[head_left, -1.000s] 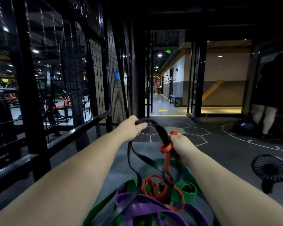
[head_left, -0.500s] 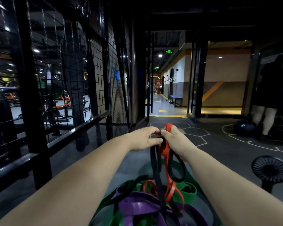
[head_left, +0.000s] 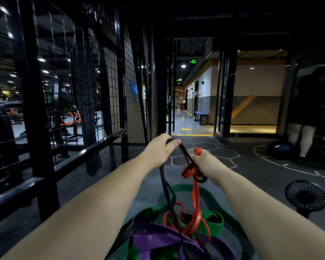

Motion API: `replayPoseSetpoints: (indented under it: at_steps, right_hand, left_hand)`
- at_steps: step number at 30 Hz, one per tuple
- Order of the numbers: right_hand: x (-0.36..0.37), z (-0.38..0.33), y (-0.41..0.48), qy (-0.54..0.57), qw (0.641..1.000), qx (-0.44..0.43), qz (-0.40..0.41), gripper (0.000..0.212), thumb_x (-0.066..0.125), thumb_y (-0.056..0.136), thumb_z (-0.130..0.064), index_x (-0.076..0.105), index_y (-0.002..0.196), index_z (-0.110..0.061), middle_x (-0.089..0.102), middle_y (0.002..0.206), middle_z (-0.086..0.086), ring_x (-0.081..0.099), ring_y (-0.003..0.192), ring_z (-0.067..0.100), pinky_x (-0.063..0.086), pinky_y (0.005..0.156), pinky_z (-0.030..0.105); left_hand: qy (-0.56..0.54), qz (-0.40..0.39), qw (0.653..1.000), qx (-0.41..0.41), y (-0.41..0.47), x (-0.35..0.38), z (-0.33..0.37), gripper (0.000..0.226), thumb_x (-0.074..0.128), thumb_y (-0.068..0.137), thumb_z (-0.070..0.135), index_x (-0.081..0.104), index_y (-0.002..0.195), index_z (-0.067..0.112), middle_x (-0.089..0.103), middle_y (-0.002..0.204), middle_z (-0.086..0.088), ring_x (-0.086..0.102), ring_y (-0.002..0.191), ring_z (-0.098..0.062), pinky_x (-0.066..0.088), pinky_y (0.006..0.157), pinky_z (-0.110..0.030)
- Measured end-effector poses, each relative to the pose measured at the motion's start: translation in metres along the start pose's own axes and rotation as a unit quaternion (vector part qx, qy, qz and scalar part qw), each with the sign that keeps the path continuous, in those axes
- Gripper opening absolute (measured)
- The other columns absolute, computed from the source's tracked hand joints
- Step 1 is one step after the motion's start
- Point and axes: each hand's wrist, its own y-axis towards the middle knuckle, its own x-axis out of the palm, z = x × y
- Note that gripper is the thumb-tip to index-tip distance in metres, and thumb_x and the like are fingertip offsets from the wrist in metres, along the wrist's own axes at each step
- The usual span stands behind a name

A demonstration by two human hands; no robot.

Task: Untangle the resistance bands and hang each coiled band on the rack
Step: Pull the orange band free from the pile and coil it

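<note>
Thin black rubber band (head_left: 184, 153) pinched in left hand (head_left: 160, 150); flat red rubber band (head_left: 192, 168) clenched in right hand (head_left: 204, 162); black should be drawn out slowly, red held slack.

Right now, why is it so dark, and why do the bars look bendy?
Head view: the gym is dim, lit only by small ceiling spots and the bright doorway wall; the wide lens bows the black rack bars near the edges; the left hand is slightly motion-blurred.

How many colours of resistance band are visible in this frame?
4: black band in the left hand, red band in the right hand, green band and purple band below. More may be buried.
</note>
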Motion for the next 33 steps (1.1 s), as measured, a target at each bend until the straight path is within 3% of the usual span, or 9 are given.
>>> replayPoseSetpoints:
  at_steps: [4, 7, 11, 16, 19, 22, 24, 29, 33]
  right_hand:
    - [-0.006, 0.003, 0.007, -0.004, 0.998, 0.057, 0.029, 0.02, 0.039, 0.102, -0.023, 0.051, 0.104, -0.007, 0.073, 0.093, 0.022, 0.07, 0.078, 0.032, 0.057, 0.076, 0.042]
    - [-0.014, 0.015, 0.004, -0.046, 0.996, 0.067, 0.046, 0.019, 0.039, 0.101, -0.014, 0.055, 0.103, -0.004, 0.072, 0.082, 0.011, 0.07, 0.082, 0.031, 0.055, 0.076, 0.039]
    - [-0.034, 0.003, -0.003, -0.044, 0.994, 0.02, 0.103, 0.022, 0.045, 0.102, -0.029, 0.054, 0.097, -0.01, 0.062, 0.083, 0.012, 0.056, 0.07, 0.025, 0.048, 0.063, 0.036]
    - [-0.055, -0.062, -0.027, -0.05, 0.982, -0.11, 0.146, 0.029, 0.04, 0.103, -0.039, 0.051, 0.088, -0.018, 0.052, 0.075, 0.002, 0.047, 0.061, 0.016, 0.037, 0.051, 0.027]
    - [-0.064, -0.089, -0.045, -0.081, 0.977, -0.153, 0.122, 0.032, 0.038, 0.104, -0.043, 0.055, 0.098, -0.016, 0.05, 0.077, -0.001, 0.044, 0.061, 0.011, 0.036, 0.052, 0.022]
    - [-0.067, -0.104, -0.058, -0.068, 0.973, -0.191, 0.108, 0.035, 0.039, 0.104, -0.043, 0.056, 0.1, -0.012, 0.049, 0.078, -0.001, 0.045, 0.066, 0.013, 0.042, 0.058, 0.026]
    - [-0.069, -0.111, -0.07, -0.033, 0.969, -0.223, 0.098, 0.038, 0.04, 0.104, -0.042, 0.057, 0.103, -0.007, 0.052, 0.081, 0.001, 0.049, 0.072, 0.016, 0.048, 0.065, 0.039]
    - [-0.084, -0.129, -0.099, 0.057, 0.953, -0.265, 0.135, 0.028, 0.04, 0.104, -0.041, 0.059, 0.1, -0.021, 0.052, 0.079, -0.005, 0.049, 0.06, 0.003, 0.047, 0.061, 0.023]
    - [-0.103, -0.137, -0.119, 0.151, 0.929, -0.277, 0.195, 0.023, 0.041, 0.103, -0.041, 0.056, 0.093, -0.027, 0.051, 0.081, -0.006, 0.055, 0.079, 0.013, 0.053, 0.083, 0.034]
  left_hand:
    - [-0.138, 0.107, 0.983, -0.049, 0.002, -0.003, -0.001, 0.029, 0.044, 0.1, 0.043, 0.048, 0.087, 0.017, 0.048, 0.076, 0.002, 0.046, 0.072, -0.016, 0.035, 0.061, -0.029]
    - [-0.167, 0.183, 0.964, -0.096, 0.01, -0.016, -0.012, 0.032, 0.041, 0.1, 0.044, 0.05, 0.102, 0.014, 0.05, 0.087, -0.001, 0.048, 0.083, -0.021, 0.035, 0.07, -0.032]
    - [0.024, 0.059, 0.986, -0.153, 0.016, -0.022, -0.03, 0.045, 0.039, 0.102, 0.042, 0.051, 0.122, 0.004, 0.056, 0.119, -0.014, 0.053, 0.107, -0.03, 0.037, 0.08, -0.032]
    - [0.257, -0.148, 0.927, -0.231, 0.001, -0.006, -0.027, 0.044, 0.046, 0.101, 0.031, 0.052, 0.132, 0.001, 0.054, 0.136, -0.016, 0.054, 0.12, -0.03, 0.041, 0.088, -0.031]
    - [0.102, -0.196, 0.961, -0.167, -0.005, 0.015, -0.021, 0.046, 0.06, 0.093, 0.039, 0.048, 0.132, 0.016, 0.056, 0.125, -0.001, 0.053, 0.11, -0.018, 0.041, 0.082, -0.023]
    - [-0.105, -0.207, 0.969, -0.09, -0.013, 0.04, -0.008, 0.063, 0.063, 0.086, 0.055, 0.039, 0.135, 0.022, 0.047, 0.125, 0.012, 0.046, 0.125, -0.014, 0.039, 0.106, -0.03]
    - [-0.163, -0.182, 0.966, -0.08, -0.02, 0.059, 0.0, 0.042, 0.054, 0.093, 0.051, 0.044, 0.126, 0.027, 0.052, 0.117, 0.009, 0.051, 0.115, -0.012, 0.043, 0.094, -0.025]
    - [-0.183, -0.173, 0.964, -0.085, -0.043, 0.083, 0.009, 0.016, 0.057, 0.095, 0.042, 0.056, 0.108, 0.035, 0.061, 0.109, 0.006, 0.056, 0.109, -0.014, 0.042, 0.095, -0.03]
    - [-0.115, -0.185, 0.972, -0.086, -0.066, 0.081, 0.006, 0.017, 0.054, 0.096, 0.04, 0.059, 0.098, 0.023, 0.065, 0.098, -0.001, 0.058, 0.088, -0.013, 0.047, 0.087, -0.032]
